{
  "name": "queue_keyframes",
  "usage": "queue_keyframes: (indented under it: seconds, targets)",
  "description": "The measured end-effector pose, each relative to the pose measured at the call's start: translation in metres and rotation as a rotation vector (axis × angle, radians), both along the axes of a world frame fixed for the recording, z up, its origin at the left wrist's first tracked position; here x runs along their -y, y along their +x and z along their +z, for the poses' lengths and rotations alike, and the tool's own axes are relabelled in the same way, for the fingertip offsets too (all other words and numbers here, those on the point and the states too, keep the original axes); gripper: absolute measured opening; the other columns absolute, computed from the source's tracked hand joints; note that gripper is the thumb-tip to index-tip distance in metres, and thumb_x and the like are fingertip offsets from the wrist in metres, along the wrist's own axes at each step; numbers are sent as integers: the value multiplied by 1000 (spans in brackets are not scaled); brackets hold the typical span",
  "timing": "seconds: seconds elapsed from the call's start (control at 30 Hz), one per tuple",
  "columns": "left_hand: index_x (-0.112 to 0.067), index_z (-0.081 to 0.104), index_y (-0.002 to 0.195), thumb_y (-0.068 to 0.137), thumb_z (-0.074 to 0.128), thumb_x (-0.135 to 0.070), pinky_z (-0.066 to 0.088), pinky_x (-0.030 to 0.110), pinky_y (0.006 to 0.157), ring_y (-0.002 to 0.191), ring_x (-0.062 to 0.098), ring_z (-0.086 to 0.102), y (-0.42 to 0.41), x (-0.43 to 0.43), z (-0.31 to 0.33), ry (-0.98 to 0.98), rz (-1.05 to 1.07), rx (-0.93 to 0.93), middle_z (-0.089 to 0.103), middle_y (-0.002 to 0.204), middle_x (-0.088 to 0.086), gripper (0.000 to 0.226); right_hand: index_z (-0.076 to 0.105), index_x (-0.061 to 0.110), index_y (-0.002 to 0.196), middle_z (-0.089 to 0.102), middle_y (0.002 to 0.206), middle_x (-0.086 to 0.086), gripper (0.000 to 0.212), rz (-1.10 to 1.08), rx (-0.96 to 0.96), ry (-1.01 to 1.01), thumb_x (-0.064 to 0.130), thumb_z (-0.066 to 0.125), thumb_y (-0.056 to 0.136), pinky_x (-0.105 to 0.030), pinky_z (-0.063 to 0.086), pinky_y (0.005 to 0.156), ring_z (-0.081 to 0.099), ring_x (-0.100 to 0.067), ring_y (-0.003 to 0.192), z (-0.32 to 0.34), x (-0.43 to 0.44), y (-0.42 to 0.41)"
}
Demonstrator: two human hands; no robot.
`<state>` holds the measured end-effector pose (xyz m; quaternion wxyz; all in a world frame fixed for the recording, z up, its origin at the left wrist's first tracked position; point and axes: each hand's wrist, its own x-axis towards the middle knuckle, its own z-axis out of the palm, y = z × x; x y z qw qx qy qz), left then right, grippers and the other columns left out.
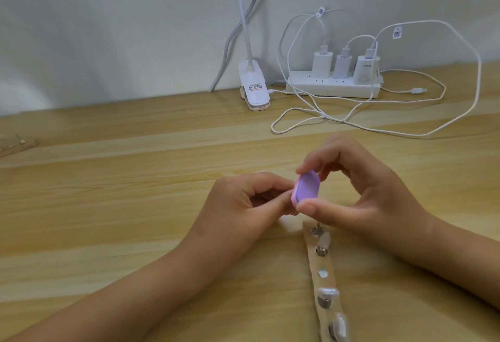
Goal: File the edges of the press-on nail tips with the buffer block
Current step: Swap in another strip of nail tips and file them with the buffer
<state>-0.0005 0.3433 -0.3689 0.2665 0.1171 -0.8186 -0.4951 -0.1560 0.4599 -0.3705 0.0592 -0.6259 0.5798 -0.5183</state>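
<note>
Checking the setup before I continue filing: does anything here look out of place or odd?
Nothing spilled or damaged. On the holder strip, the nail tips sit unevenly, with several studs bare, and charger cables sprawl loosely across the table behind.

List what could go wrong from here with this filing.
1. The left hand pinches right against the buffer block, and whatever it holds is hidden. A stroke could scuff skin or flick the piece away.
2. The right hand gripping the block sits just over the top of the strip of nail tips. A dropped wrist may knock them off.
</note>
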Motion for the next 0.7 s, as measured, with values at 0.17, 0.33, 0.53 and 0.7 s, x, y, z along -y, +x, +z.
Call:
queue_keyframes:
  seconds: [0.17,0.33,0.53,0.7]
  targets:
    - [-21,78,87,82,70,-34,51,14,68,72,3,69,-1,3,-1,77,25,34,74,73,-7,17,63,23,97,62,92,11,30,-59,92,57,43,69,75,-29,48,82,59,-12,90,2,1,-4]
    - [-22,78,86,84,70,-27,48,11,66,71,1,68,-1,2,-1,64,16,26,74,73,-7,10,65,22,98,63,92,10,31,-27,38,46,42,73,76,-22,47,80,59,-15,90,-2,2,-5]
    - [-21,77,90,79,71,-32,57,23,75,75,9,71,-1,2,-3,165,9,-21,75,80,-3,17,69,21,90,73,86,10,26,-120,515,130,43,70,78,-12,47,72,64,1,82,2,8,-20]
    - [-28,68,87,82,73,-27,53,16,71,73,8,71,-2,4,-3,181,-2,-16,74,73,-3,7,68,15,93,72,84,6,28,-34,516,95,40,60,84,-13,48,72,63,-2,79,4,5,-14]
